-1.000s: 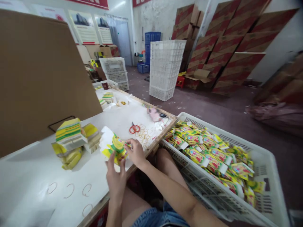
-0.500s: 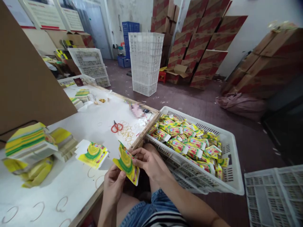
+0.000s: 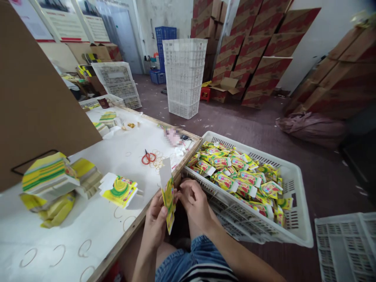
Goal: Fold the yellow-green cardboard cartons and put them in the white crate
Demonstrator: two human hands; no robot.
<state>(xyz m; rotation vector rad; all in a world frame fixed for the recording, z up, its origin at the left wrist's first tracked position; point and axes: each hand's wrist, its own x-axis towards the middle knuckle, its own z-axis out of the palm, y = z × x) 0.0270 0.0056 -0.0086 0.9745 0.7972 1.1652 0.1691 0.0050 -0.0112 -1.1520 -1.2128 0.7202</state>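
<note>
Head view: my left hand (image 3: 155, 219) is pinching a yellow-and-green carton (image 3: 169, 197) at lower centre, beside the edge of the bench (image 3: 102, 241), its pale flap (image 3: 165, 172) standing upward. My right hand (image 3: 194, 201) is curling in at the carton's right side; I cannot tell whether its fingertips are touching. I am judging this piece part-worked, since the flap is not folded over. At right, heaped cartons (image 3: 248, 178) are filling much of a white crate (image 3: 302, 225), so plenty seems done. Lying at left are another carton (image 3: 120, 190) and stacked cartons (image 3: 48, 176), which I am taking as remaining.
</note>
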